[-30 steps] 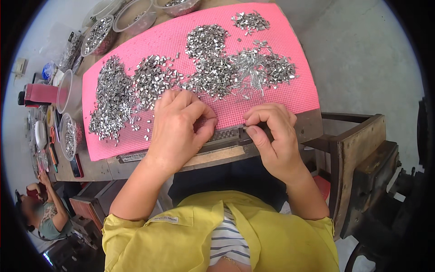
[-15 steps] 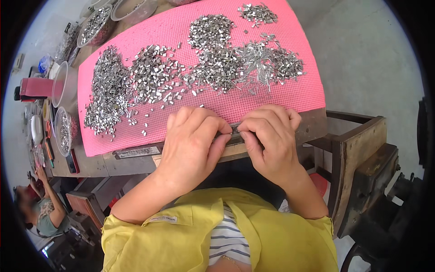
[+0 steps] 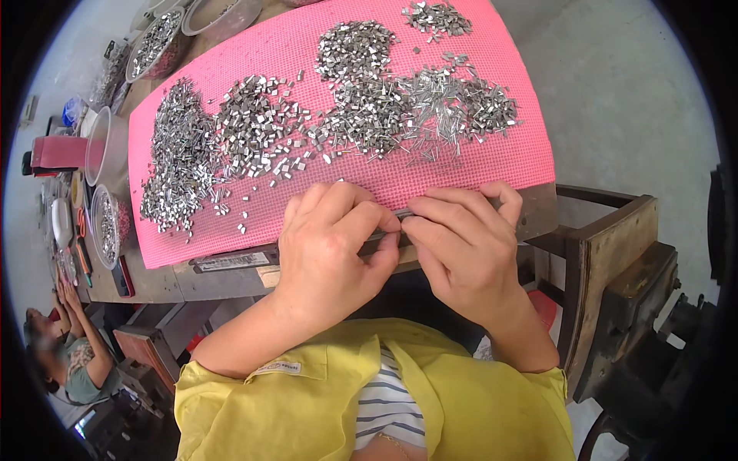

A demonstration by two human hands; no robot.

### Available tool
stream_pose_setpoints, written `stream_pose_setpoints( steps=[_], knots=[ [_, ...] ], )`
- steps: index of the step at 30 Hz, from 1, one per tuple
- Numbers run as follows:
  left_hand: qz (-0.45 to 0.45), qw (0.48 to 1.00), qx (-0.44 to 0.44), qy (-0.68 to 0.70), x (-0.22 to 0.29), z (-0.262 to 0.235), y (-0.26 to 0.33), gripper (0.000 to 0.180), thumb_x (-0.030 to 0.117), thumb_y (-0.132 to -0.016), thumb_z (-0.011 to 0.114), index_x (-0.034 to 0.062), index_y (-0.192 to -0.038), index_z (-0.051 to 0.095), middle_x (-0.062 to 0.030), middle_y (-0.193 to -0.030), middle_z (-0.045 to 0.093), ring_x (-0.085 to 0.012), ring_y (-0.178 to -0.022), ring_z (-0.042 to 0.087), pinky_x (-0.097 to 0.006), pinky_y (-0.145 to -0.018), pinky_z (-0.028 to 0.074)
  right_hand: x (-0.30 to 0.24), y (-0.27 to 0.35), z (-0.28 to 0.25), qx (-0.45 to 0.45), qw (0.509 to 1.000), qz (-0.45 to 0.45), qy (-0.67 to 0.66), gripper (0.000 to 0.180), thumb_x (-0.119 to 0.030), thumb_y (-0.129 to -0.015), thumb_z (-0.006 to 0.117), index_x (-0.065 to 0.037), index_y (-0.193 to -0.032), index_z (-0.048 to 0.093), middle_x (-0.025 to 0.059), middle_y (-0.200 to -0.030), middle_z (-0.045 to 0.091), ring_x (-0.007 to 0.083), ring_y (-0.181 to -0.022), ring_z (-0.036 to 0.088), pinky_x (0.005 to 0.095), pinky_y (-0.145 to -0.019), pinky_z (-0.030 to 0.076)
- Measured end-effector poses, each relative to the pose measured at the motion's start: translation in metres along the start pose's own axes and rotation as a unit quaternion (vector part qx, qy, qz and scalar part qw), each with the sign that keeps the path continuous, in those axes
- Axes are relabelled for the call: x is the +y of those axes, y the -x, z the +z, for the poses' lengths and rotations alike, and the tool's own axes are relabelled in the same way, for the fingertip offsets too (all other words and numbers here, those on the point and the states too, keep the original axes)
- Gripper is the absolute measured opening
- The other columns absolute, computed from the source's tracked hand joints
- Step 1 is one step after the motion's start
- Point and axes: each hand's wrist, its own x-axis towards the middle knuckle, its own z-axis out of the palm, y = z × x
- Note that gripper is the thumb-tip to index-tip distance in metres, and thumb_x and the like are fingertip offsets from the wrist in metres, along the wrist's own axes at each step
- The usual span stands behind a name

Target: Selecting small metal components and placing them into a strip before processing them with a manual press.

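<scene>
At the front edge of the bench, my left hand (image 3: 327, 250) is closed, thumb and forefinger pinched together. My right hand (image 3: 473, 250) faces it with its fingers bent inward and its little finger lifted. The fingertips of both hands meet over a dark bar (image 3: 231, 260) along that edge. Whatever lies between them is hidden or too small to name. Just beyond the hands, a pink textured mat (image 3: 307, 188) bears heaps of small silvery metal pieces: thin slivers (image 3: 181, 157) at the left, squarish bits (image 3: 257, 127) beside them, and pins (image 3: 434, 115) mixed with bits further right.
Clear plastic bowls (image 3: 108, 150) stand left of the mat, some holding metal pieces. An orange-handled tool (image 3: 83, 246) and a phone (image 3: 123, 276) lie near them. Another person (image 3: 77, 353) sits at the far left. A wooden frame with a dark machine (image 3: 623, 307) stands at the right.
My fingertips have drawn together; the left hand shifted slightly right. My right little finger rose away from the others. At the far left, the other person's hands moved.
</scene>
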Motion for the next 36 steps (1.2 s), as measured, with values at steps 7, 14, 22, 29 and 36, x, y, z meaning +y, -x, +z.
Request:
stream_pose_setpoints(
  steps=[7,14,22,29,36],
  knots=[
    [-0.085,0.994,-0.054,0.041,-0.014,-0.036,-0.03,0.044,0.006,-0.073,0.087,0.0027,-0.113,0.071,-0.0091,-0.097,0.072,-0.0209,-0.093,0.07,-0.034,-0.087,0.056,0.01,-0.018,-0.011,0.02,0.999,0.009,-0.035,0.028,-0.003,-0.076,0.077,-0.009,-0.103,0.074,0.0037,-0.097,0.071,0.0227,-0.094,0.069,0.0444,-0.094,0.039],
    [-0.083,0.996,-0.023,-0.035,-0.099,-0.05,-0.095,0.02,0.016,-0.084,0.081,0.0068,-0.1,0.078,-0.0119,-0.094,0.073,-0.0295,-0.089,0.071,-0.039,-0.083,0.056,0.044,-0.079,-0.011,0.048,0.998,-0.004,-0.035,0.009,-0.009,-0.088,0.073,-0.011,-0.097,0.073,0.0034,-0.087,0.074,0.0217,-0.085,0.069,0.0396,-0.089,0.041],
    [-0.063,0.992,-0.087,-0.064,-0.11,-0.041,-0.116,0.019,0.007,-0.08,0.084,0.0061,-0.098,0.082,-0.0077,-0.094,0.073,-0.022,-0.089,0.07,-0.035,-0.084,0.055,0.088,-0.126,0.014,-0.002,0.997,0.07,0.011,0.007,-0.016,-0.091,0.07,-0.009,-0.09,0.075,0.0066,-0.088,0.076,0.0269,-0.091,0.07,0.0446,-0.091,0.041],
    [0.064,0.986,-0.041,-0.149,-0.112,-0.033,-0.12,0.006,0.016,-0.083,0.077,0.0105,-0.085,0.075,-0.0059,-0.088,0.069,-0.0288,-0.089,0.068,-0.043,-0.081,0.052,0.102,-0.15,0.03,-0.025,0.993,0.085,0.079,0.011,-0.02,-0.089,0.071,-0.011,-0.091,0.077,0.0086,-0.093,0.076,0.0287,-0.099,0.069,0.0471,-0.094,0.043],
    [0.114,0.968,-0.052,-0.216,-0.119,-0.025,-0.121,0.009,0.016,-0.093,0.066,0.008,-0.098,0.066,-0.0081,-0.096,0.065,-0.0304,-0.097,0.064,-0.042,-0.085,0.05,0.106,-0.151,0.045,0.018,0.986,0.028,0.162,0.009,-0.016,-0.089,0.07,-0.008,-0.088,0.073,0.009,-0.093,0.073,0.0295,-0.101,0.066,0.0489,-0.09,0.045]
  ],
)
